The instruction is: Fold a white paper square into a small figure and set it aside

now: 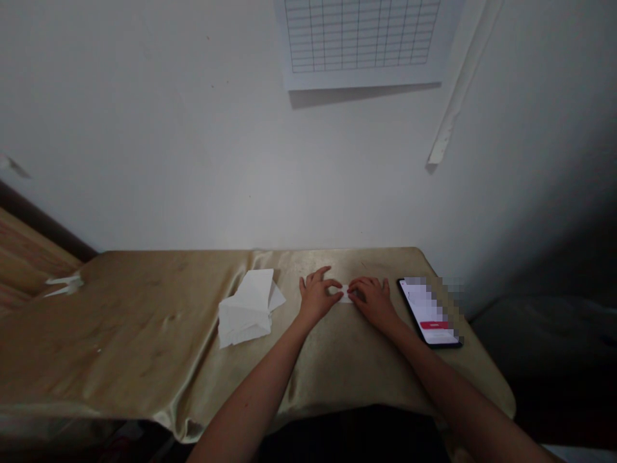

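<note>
A small folded white paper (346,295) lies on the tan cloth-covered table (144,321), near its far edge. My left hand (317,298) rests on the paper's left end, fingers curled and pressing down on it. My right hand (373,299) covers the paper's right end in the same way, fingers bent and pressed to the sheet. Most of the paper is hidden under the two hands. A loose pile of white paper sheets (248,310) lies just left of my left hand.
A black phone (430,312) with a lit screen lies at the table's right, close to my right hand. A white scrap (65,285) sits at the far left edge. A white wall (193,141) rises behind the table, with a grid chart (359,38) pinned high up.
</note>
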`<state>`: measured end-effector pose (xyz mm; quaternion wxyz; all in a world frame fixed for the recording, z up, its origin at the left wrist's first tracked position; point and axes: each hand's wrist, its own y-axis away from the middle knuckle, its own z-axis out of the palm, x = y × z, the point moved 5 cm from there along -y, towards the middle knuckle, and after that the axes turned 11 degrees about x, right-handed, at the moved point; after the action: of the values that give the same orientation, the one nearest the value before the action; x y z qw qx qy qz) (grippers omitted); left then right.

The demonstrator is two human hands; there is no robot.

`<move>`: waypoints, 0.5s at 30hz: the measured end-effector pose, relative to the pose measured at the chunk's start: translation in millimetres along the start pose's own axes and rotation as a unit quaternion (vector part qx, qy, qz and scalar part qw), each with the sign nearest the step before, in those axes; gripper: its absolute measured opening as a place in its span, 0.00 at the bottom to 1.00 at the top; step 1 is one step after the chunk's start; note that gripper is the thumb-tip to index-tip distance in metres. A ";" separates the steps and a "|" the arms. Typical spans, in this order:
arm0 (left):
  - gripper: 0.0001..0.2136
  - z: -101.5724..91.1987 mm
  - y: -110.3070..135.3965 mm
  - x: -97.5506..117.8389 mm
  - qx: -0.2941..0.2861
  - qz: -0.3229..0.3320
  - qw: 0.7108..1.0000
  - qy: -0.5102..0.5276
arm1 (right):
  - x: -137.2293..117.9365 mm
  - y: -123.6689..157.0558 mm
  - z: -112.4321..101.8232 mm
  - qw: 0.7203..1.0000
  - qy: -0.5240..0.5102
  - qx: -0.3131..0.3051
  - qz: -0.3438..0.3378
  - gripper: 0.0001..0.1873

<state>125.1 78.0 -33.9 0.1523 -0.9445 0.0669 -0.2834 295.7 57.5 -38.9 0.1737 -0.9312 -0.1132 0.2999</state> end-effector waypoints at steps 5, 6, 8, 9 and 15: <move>0.08 -0.8 1.4 1.5 0.012 0.007 1.000 -0.006 | 0.8 -0.2 1.1 1.000 0.012 0.007 -0.001 0.10; 0.08 -0.8 1.6 1.6 0.012 0.007 1.000 -0.007 | 0.5 -0.2 1.0 1.000 0.015 0.008 -0.003 0.10; 0.08 -0.8 1.9 1.6 0.013 0.006 1.000 -0.009 | 0.1 -0.4 0.9 1.000 0.017 0.006 -0.003 0.10; 0.08 -0.9 2.0 1.7 0.013 0.005 1.000 -0.010 | 0.0 -0.6 1.0 1.000 0.016 0.005 -0.002 0.10; 0.08 -1.1 2.3 3.4 0.016 0.014 1.000 -0.012 | -1.5 -0.7 1.0 1.000 0.019 0.001 0.003 0.09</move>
<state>127.2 74.8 -32.0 0.1724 -0.9440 0.0735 -0.2714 293.8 57.9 -38.7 0.1757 -0.9368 -0.1067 0.2830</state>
